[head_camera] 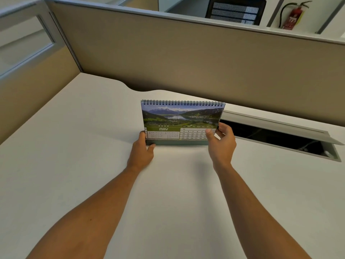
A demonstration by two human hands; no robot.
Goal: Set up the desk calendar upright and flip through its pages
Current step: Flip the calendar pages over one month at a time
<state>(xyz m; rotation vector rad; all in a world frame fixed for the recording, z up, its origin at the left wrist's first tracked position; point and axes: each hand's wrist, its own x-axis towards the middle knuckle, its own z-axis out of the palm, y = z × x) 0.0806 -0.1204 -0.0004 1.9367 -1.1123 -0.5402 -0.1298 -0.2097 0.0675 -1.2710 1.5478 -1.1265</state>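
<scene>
A spiral-bound desk calendar [179,120] stands upright on the white desk [74,146], its binding on top. The facing page shows a mountain lake photo over a green MAY 2026 date grid. My left hand [142,152] grips the calendar's lower left corner, thumb along the left edge. My right hand [221,144] pinches the lower right corner, thumb on the front over the dates and fingers behind. The calendar's back and stand are hidden.
Beige cubicle partitions [186,58] close off the desk's far and left sides. An open cable tray with a raised grey lid [280,126] sits in the desk to the right of the calendar. A chair and a fire extinguisher [293,15] lie beyond the partition.
</scene>
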